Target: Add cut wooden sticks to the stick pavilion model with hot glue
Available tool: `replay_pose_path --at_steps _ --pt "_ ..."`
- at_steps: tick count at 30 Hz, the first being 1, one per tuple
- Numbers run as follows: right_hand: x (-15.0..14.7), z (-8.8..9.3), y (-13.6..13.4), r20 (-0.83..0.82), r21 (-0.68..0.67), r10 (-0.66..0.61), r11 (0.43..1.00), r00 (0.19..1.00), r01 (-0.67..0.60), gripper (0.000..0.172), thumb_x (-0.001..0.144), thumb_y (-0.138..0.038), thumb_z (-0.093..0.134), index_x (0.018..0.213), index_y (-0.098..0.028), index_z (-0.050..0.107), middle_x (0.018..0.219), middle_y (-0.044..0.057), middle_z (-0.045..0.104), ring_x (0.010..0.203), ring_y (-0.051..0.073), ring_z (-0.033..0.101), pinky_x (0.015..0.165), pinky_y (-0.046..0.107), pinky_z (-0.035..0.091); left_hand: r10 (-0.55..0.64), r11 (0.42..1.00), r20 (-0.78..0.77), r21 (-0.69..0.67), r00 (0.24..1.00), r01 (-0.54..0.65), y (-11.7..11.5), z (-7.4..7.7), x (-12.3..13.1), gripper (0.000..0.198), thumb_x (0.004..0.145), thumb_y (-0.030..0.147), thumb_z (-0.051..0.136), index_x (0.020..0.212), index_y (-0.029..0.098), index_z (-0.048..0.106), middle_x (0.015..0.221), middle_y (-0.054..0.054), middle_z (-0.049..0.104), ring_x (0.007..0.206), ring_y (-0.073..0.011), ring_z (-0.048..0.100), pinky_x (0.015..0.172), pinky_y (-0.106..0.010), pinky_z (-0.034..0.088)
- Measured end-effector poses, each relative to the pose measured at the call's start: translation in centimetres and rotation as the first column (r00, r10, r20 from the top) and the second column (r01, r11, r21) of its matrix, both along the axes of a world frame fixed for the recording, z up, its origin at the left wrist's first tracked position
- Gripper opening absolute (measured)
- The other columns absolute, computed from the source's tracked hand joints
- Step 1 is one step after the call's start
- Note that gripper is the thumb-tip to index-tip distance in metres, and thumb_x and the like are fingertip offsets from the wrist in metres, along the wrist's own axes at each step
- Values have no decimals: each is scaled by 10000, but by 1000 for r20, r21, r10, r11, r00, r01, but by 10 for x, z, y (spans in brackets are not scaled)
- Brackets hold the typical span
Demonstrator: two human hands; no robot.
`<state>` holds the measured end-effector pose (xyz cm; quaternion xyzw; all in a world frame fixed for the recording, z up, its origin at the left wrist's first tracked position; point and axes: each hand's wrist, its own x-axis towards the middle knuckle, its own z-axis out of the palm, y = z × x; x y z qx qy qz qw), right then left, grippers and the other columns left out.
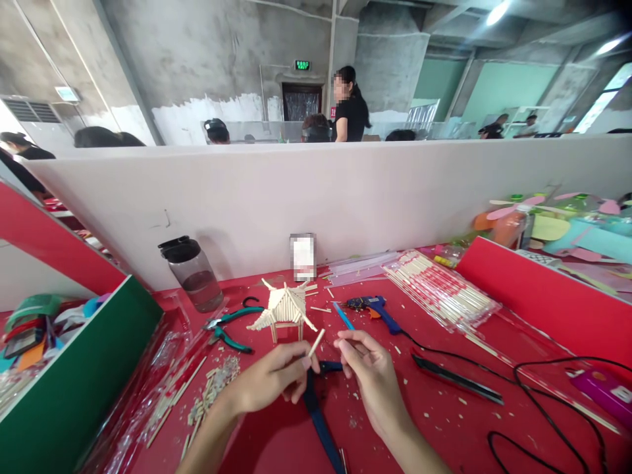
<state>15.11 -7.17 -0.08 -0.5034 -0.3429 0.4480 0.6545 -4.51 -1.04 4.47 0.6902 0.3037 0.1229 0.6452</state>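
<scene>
My left hand [271,376] pinches a short wooden stick [316,342] between thumb and fingers, its free end pointing up and away. Across a small gap, my right hand [371,372] has its thumb and fingertips drawn together; whatever lies between them is too small to make out. Just beyond the left hand stands a little pavilion model [286,307] built from pale sticks, with a sloped roof and upturned corners. Dark-blue-handled pliers [320,415] lie below and between both hands, partly hidden by the left fingers.
Green-handled pliers [232,316] and a water bottle [192,273] are at the left. Rightward lie a blue hot glue gun [374,308] with its cord, a blue pen-like stick [344,316], a black utility knife [457,377] and bagged chopsticks [439,286]. Stick offcuts [212,388] litter the red table.
</scene>
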Motion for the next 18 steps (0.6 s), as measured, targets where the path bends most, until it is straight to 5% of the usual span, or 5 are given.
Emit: replay_pose_path --at_steps 2,7,13,18 --pt "1 0 1 1 -3 -4 1000 1000 4 349 786 -482 777 932 -172 710 713 17 651 515 86 478 494 221 380 89 996 55 -34 995 -87 5 -5 -6 205 969 343 460 1081 193 544 564 67 507 550 -126 443 599 -245 389" --pt "3 -10 7 12 2 17 1000 1000 -17 351 785 -488 769 919 -173 693 756 29 649 522 94 492 477 225 380 145 986 123 -103 982 -133 13 -14 -12 67 899 276 484 888 212 499 600 36 571 553 -130 476 570 -243 385" --pt "4 -18 11 74 16 62 998 995 -63 342 832 -500 722 945 -181 673 795 34 637 561 110 498 495 236 391 220 971 189 -139 957 -196 16 -29 -6 263 933 447 538 820 219 468 619 11 629 512 -118 493 517 -237 344" --pt "10 -4 19 177 58 96 992 979 -108 313 892 -485 654 1003 -193 650 824 19 618 563 101 486 523 240 400 257 959 291 -196 921 -206 19 -41 -2 271 925 472 579 897 211 508 625 9 657 456 -97 470 477 -227 290"
